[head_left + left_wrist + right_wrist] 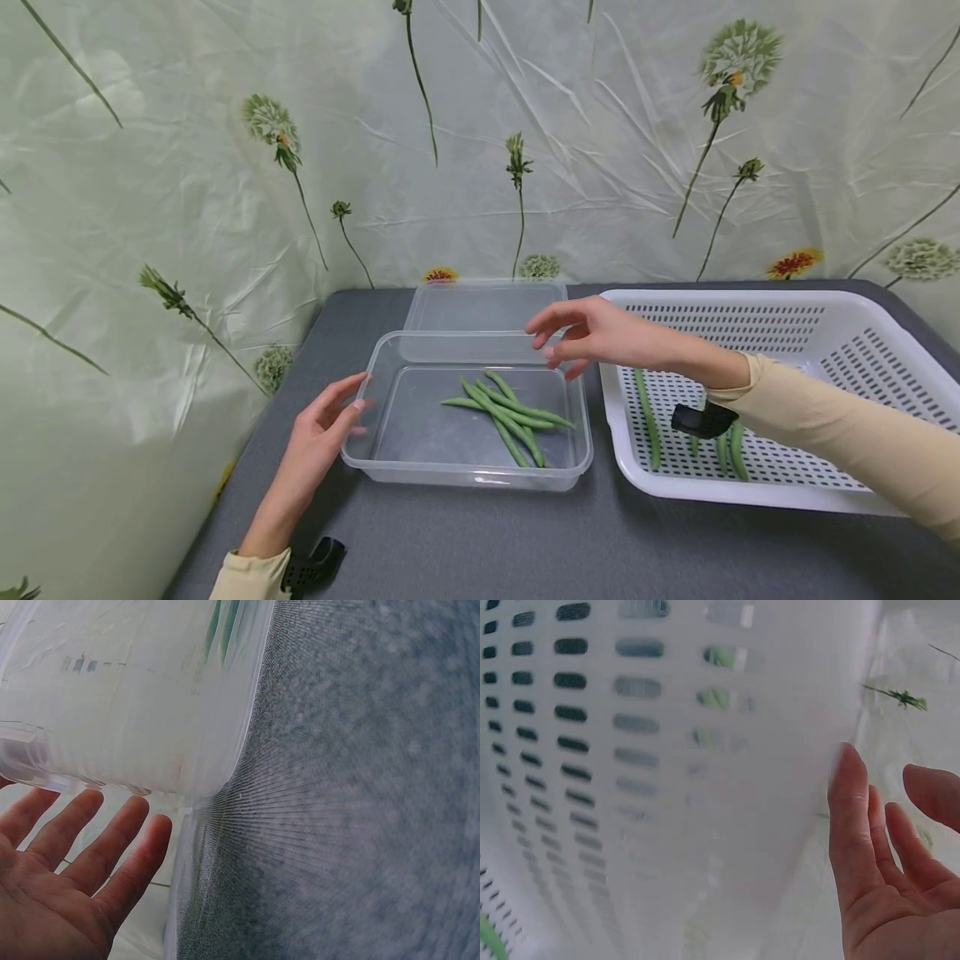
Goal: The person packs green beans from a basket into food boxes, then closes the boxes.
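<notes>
Green beans [506, 418] lie crossed inside the clear container [472, 472], toward 3 o'clock of its centre. Most long axes run from about 11 to 5 o'clock; others slope nearer 9 to 3. In the white basket [750, 500], the leftmost bean [648, 421] points roughly 12 to 6. Left hand [322, 437]: released, at the container's 9 o'clock side (the left wrist view alone shows four extended fingers beside the outer wall). Right hand [592, 333]: released, above the container's 2 o'clock corner (the right wrist view reveals its thumb-to-finger gap).
</notes>
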A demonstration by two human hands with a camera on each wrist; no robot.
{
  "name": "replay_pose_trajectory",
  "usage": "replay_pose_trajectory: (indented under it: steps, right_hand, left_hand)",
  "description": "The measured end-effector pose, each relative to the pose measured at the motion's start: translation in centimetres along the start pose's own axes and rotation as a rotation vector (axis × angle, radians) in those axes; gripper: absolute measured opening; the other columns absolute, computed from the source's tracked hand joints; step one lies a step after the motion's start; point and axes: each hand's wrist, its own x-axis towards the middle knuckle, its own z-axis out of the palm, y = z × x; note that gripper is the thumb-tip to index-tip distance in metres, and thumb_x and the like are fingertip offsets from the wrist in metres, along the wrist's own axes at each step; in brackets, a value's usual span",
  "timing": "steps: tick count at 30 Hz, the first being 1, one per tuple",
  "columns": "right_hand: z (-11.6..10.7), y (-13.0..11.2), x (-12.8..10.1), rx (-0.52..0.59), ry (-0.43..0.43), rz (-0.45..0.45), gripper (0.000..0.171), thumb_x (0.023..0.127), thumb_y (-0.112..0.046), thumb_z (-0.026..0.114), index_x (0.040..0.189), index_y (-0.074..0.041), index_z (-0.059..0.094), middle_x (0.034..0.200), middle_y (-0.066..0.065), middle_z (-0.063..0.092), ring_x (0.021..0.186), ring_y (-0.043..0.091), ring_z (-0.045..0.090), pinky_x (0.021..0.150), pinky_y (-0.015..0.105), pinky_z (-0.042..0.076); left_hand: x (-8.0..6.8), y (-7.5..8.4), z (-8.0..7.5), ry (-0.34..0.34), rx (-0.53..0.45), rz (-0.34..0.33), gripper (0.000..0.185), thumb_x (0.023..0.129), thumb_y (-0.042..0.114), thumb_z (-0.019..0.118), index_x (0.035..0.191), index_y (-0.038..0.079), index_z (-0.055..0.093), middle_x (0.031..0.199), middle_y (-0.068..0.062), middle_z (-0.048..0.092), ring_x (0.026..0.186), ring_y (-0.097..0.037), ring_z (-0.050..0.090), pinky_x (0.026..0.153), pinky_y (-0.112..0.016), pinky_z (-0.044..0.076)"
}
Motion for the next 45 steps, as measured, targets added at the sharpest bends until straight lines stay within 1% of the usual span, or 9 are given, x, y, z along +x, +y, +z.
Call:
replay_pose_trajectory:
  steps: [5, 9, 14, 16, 23, 29, 35, 39, 45]
  right_hand:
    - [-1.5, -0.2, -2.1, -0.044, 0.048, 0.011, 0.035, 0.097, -0.01, 0.064, 0.131, -0.005, 0.057, 0.119, 0.017, 0.06, 0.102, 0.034, 0.064, 0.077, 0.05, 0.057]
    - [-2.6, 0.2, -3.8, -0.076, 0.074, 0.043, 0.035, 0.097, -0.014, 0.065, 0.129, -0.005, 0.058, 0.117, 0.02, 0.062, 0.099, 0.032, 0.064, 0.076, 0.047, 0.057]
    - [-3.8, 1.3, -5.7, -0.127, 0.094, 0.078, 0.032, 0.097, -0.014, 0.064, 0.126, -0.001, 0.059, 0.109, 0.018, 0.063, 0.095, 0.032, 0.064, 0.074, 0.043, 0.058]
    - [-4.1, 1.8, -6.3, -0.136, 0.101, 0.095, 0.031, 0.097, -0.012, 0.064, 0.125, 0.001, 0.059, 0.107, 0.018, 0.063, 0.095, 0.032, 0.064, 0.074, 0.044, 0.058]
    - [-5.3, 3.9, -7.7, -0.146, 0.108, 0.188, 0.033, 0.094, -0.008, 0.065, 0.123, 0.006, 0.058, 0.105, 0.02, 0.064, 0.096, 0.033, 0.064, 0.074, 0.045, 0.058]
    - [-6.1, 6.4, -8.3, -0.111, 0.071, 0.241, 0.038, 0.093, -0.004, 0.065, 0.126, 0.011, 0.053, 0.108, 0.023, 0.062, 0.096, 0.032, 0.063, 0.075, 0.043, 0.058]
    - [-6.5, 9.1, -8.4, 0.018, 0.004, 0.327, 0.04, 0.094, 0.0, 0.062, 0.128, 0.015, 0.048, 0.11, 0.021, 0.063, 0.095, 0.028, 0.064, 0.078, 0.043, 0.057]
    - [-6.8, 10.1, -8.1, 0.077, -0.018, 0.366, 0.041, 0.094, -0.002, 0.062, 0.127, 0.017, 0.046, 0.107, 0.019, 0.065, 0.093, 0.023, 0.065, 0.078, 0.041, 0.057]
    - [-6.9, 10.9, -7.5, 0.137, -0.003, 0.402, 0.041, 0.095, -0.002, 0.062, 0.127, 0.018, 0.044, 0.102, 0.016, 0.068, 0.091, 0.019, 0.066, 0.077, 0.036, 0.058]
  left_hand:
    - [0.1, 0.0, 0.0, 0.002, 0.001, 0.018, 0.041, 0.103, 0.025, 0.055, 0.143, 0.015, 0.05, 0.144, -0.008, 0.049, 0.115, -0.016, 0.06, 0.079, -0.033, 0.056]
    - [0.1, 0.0, 0.0, -0.002, -0.001, 0.014, 0.042, 0.103, 0.026, 0.054, 0.143, 0.015, 0.05, 0.144, -0.008, 0.049, 0.116, -0.018, 0.06, 0.079, -0.033, 0.056]
    - [0.0, 0.0, 0.1, 0.001, 0.001, 0.016, 0.041, 0.103, 0.025, 0.054, 0.143, 0.014, 0.05, 0.144, -0.009, 0.049, 0.116, -0.019, 0.06, 0.079, -0.033, 0.056]
    - [0.0, 0.0, 0.1, 0.006, 0.002, 0.018, 0.041, 0.103, 0.024, 0.054, 0.143, 0.014, 0.05, 0.144, -0.009, 0.049, 0.115, -0.018, 0.061, 0.078, -0.033, 0.056]
    - [-0.1, 0.0, 0.0, 0.01, 0.008, 0.017, 0.041, 0.103, 0.025, 0.054, 0.143, 0.014, 0.05, 0.144, -0.009, 0.049, 0.115, -0.016, 0.061, 0.078, -0.032, 0.056]
    - [-0.1, 0.1, 0.2, 0.014, 0.008, 0.009, 0.041, 0.104, 0.024, 0.054, 0.143, 0.013, 0.051, 0.144, -0.009, 0.049, 0.113, -0.012, 0.061, 0.078, -0.031, 0.055]
    - [0.0, 0.0, 0.2, 0.01, 0.007, 0.019, 0.04, 0.104, 0.021, 0.054, 0.143, 0.013, 0.051, 0.143, -0.01, 0.05, 0.114, -0.016, 0.061, 0.078, -0.031, 0.056]
    - [0.0, 0.0, 0.1, 0.014, 0.005, 0.018, 0.041, 0.104, 0.022, 0.054, 0.143, 0.012, 0.05, 0.143, -0.01, 0.05, 0.114, -0.018, 0.061, 0.077, -0.031, 0.056]
    - [0.0, 0.0, 0.1, 0.01, 0.005, 0.011, 0.041, 0.104, 0.023, 0.054, 0.143, 0.013, 0.05, 0.144, -0.009, 0.049, 0.115, -0.019, 0.06, 0.078, -0.032, 0.056]
